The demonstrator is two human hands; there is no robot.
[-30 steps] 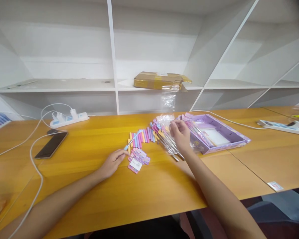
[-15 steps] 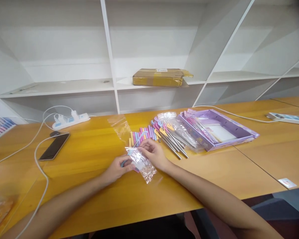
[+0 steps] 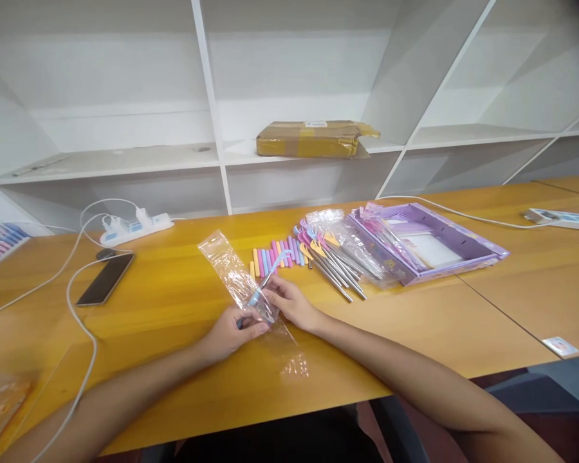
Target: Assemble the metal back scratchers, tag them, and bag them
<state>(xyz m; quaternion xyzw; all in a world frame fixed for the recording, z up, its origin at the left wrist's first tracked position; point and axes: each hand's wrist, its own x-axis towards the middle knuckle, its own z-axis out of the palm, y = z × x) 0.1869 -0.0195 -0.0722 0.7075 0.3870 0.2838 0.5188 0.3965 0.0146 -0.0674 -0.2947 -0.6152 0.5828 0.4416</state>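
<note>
My left hand (image 3: 236,331) is closed round a small blue item, partly hidden by its fingers, beside a clear plastic bag (image 3: 229,270). The fingers of my right hand (image 3: 289,301) pinch a metal-shafted piece with a light blue top (image 3: 280,258), which tilts up to the right. Both hands nearly meet at the bag's lower part. Just beyond them lies a row of pink, blue, purple and yellow sticks (image 3: 275,254). Metal rods with coloured curved tops (image 3: 330,257) are heaped to the right of the row.
Clear packets (image 3: 352,244) lean on a purple tray (image 3: 482,257) at the right. A phone (image 3: 106,280), white cables and a power strip (image 3: 137,230) are at the left. A taped cardboard box (image 3: 309,139) sits on the shelf behind.
The view has shifted slightly. The clear bag now extends up and left beyond my left hand, and another clear piece shows flat below the hands. The blue-topped piece shows more fully.
</note>
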